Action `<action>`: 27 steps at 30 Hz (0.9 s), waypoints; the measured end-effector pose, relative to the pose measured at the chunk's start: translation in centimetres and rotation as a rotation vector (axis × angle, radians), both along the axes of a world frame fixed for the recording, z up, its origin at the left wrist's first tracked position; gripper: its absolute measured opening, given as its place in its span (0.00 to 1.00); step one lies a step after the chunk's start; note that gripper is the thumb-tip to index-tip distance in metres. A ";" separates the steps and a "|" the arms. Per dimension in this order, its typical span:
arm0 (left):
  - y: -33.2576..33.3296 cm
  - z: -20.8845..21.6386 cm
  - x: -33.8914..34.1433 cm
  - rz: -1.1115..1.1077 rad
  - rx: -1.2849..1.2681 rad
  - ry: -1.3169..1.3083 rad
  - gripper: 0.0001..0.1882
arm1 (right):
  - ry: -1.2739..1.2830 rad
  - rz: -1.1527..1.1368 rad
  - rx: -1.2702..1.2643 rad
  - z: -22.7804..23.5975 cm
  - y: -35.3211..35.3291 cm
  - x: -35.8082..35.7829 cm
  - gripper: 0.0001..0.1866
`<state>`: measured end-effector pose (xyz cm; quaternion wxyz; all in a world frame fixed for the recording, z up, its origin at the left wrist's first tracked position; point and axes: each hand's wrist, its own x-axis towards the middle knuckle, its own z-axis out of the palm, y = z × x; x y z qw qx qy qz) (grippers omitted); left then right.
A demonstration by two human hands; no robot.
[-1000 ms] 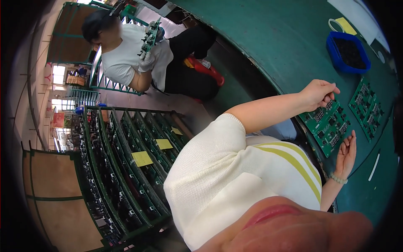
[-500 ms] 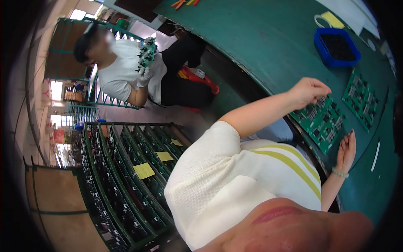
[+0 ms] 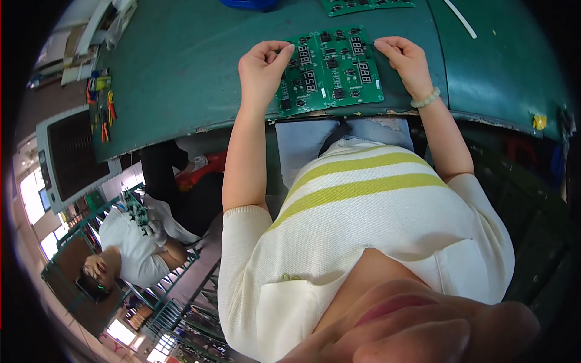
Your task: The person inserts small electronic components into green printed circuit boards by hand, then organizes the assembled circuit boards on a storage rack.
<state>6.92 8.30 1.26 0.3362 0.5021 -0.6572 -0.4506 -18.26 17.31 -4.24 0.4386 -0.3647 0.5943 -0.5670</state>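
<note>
A green circuit board panel [image 3: 330, 72] with black digit displays and small dark parts lies on the green table near its front edge. My left hand [image 3: 261, 69] is closed in a pinch at the panel's far left corner, thumb and index fingertips together. Beside the panel's far right edge, my right hand [image 3: 408, 63] is also closed, its thumb against the curled fingers. Whatever either pinch contains is too small or hidden to make out. A second circuit board [image 3: 363, 6] lies farther back, cut off by the top of the view.
A blue bin [image 3: 249, 3] shows at the far edge of view. Pliers and other hand tools [image 3: 104, 103] lie at the table's left end. A white strip [image 3: 461, 19] is at the far right. To the left, a seated co-worker [image 3: 130, 242] holds another circuit board.
The view has swung round, so the panel and both hands now appear upright at the top middle. Both hands stay by the panel, fingers pinched.
</note>
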 end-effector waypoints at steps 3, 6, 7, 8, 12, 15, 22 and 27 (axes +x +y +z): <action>-0.1 0.2 -1.3 -0.170 -0.219 -0.332 0.07 | 0.053 -0.002 -0.007 -0.4 0.0 -0.1 0.10; -0.4 -0.3 -2.5 -0.300 -0.400 -0.506 0.07 | 0.098 0.011 -0.033 -0.6 0.2 0.0 0.10; -0.6 -0.6 -2.6 -0.326 -0.427 -0.551 0.06 | 0.113 0.017 -0.056 -0.7 0.2 0.0 0.10; -0.8 -0.8 -2.7 -0.352 -0.453 -0.595 0.06 | 0.115 0.006 -0.054 -1.1 0.0 0.1 0.10; -1.3 -0.8 -3.0 -0.390 -0.453 -0.650 0.08 | 0.191 0.030 -0.112 -1.7 -0.1 0.1 0.10; -1.4 -0.2 -3.5 -0.399 -0.427 -0.760 0.08 | 0.288 0.085 -0.082 -1.7 -0.1 0.2 0.09; -1.8 -0.2 -3.9 -0.404 -0.475 -0.806 0.07 | 0.426 0.040 -0.122 -1.3 -0.2 0.4 0.08; -2.1 -0.1 -3.9 -0.466 -0.455 -0.855 0.07 | 0.626 0.054 -0.191 -1.2 -0.5 0.6 0.08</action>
